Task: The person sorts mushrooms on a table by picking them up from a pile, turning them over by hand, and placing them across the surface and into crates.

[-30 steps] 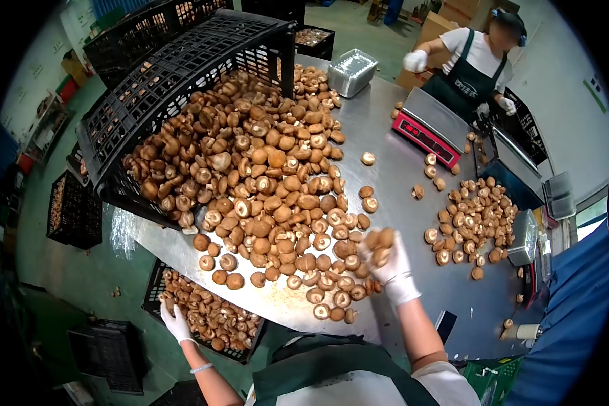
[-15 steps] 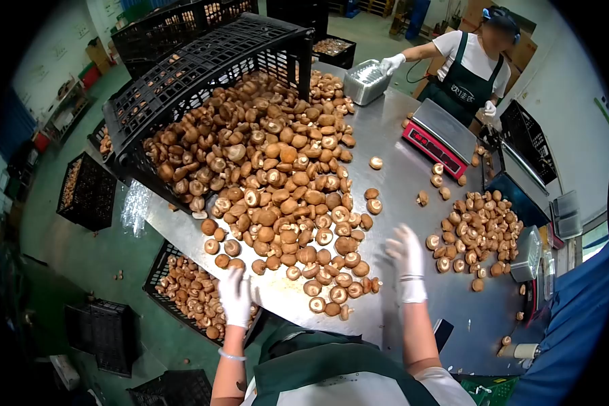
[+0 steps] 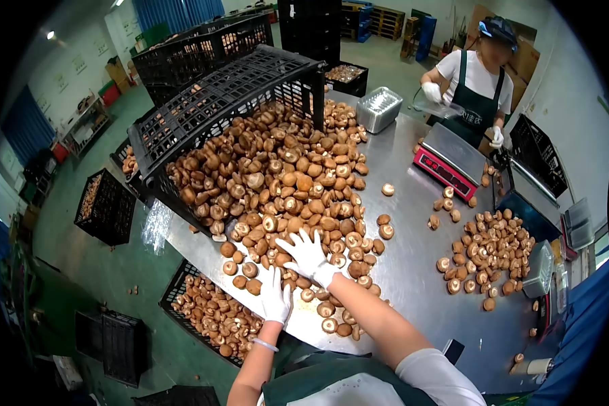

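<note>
A large heap of brown shiitake mushrooms (image 3: 277, 162) spills from a tipped black plastic crate (image 3: 227, 91) onto the metal table (image 3: 413, 298). My white-gloved right hand (image 3: 306, 257) lies over the near part of the heap, palm down, fingers spread, with nothing gripped. Close by on its left, my gloved left hand (image 3: 275, 296) is at the heap's near edge, fingers stretched upward beside a few loose mushrooms. Its palm side is hidden. Below it, another black crate (image 3: 176, 287) of mushrooms stands beyond the table edge.
Across the table, a co-worker (image 3: 477, 88) holds a clear tray (image 3: 440, 108) beside a red scale (image 3: 446, 162). A stack of clear trays (image 3: 379, 109) stands at the far edge. On the right lie a smaller mushroom pile (image 3: 494, 250) and more plastic trays (image 3: 539, 269).
My right hand has swung left from the bare metal onto the mushrooms; my left hand has come closer to it. The co-worker's hand has left the tray stack with a tray. The view has shifted.
</note>
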{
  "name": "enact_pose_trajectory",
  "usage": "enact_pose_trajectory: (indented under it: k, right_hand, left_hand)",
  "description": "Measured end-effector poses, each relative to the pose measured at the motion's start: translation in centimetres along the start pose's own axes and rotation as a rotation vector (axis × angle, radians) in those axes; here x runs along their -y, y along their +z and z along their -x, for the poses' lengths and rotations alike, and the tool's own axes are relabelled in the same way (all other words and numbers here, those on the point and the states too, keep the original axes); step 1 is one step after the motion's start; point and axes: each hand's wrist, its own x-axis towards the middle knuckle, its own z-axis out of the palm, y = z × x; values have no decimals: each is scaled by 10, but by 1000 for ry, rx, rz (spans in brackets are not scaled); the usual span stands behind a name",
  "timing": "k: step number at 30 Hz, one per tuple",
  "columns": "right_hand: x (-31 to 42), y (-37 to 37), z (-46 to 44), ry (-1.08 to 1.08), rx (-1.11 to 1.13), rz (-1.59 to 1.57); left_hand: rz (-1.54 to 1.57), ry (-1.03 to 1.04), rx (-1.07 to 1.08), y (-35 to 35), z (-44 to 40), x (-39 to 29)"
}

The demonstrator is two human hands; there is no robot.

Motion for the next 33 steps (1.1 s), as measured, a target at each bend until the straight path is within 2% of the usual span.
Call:
enact_pose_trajectory:
  k: [4, 6, 11, 12, 14, 15, 18, 19, 23, 24, 26, 27, 33]
  right_hand:
    - [-3, 12, 29, -28, -87, -110]
    - [-2, 14, 43, -30, -147, -50]
    - [8, 10, 77, 2, -73, -129]
    - [7, 10, 87, 25, -58, -130]
    - [4, 4, 112, 86, -196, -413]
    - [2, -11, 126, 125, -264, -451]
    - [-26, -30, 176, 388, -371, -455]
    - [-42, -29, 194, 409, -453, -381]
    - [-74, -3, 276, 833, -277, -228]
    - [-75, 2, 292, 849, -288, -229]
    - [-74, 12, 316, 949, -108, -36]
    - [-72, 15, 322, 920, -83, -9]
    - [-70, 29, 318, 960, -136, 74]
  left_hand:
    - [73, -23, -7, -4, -1, -1]
    - [109, -44, -36, 0, 0, 5]
    - [166, 29, -61, 3, 1, 11]
    - [146, 41, -61, 8, 1, 15]
    - [198, 34, -61, 7, 3, 15]
    - [156, 36, -45, 5, 3, 15]
    - [154, 33, -8, 4, 2, 14]
    - [155, 38, -7, 6, 2, 16]
    - [117, 18, 12, 5, 3, 15]
    - [117, 17, 21, 4, 2, 14]
    - [88, 20, 13, 3, 3, 11]
    - [78, 12, 14, 4, 2, 10]
    - [67, 44, 43, 7, 3, 18]
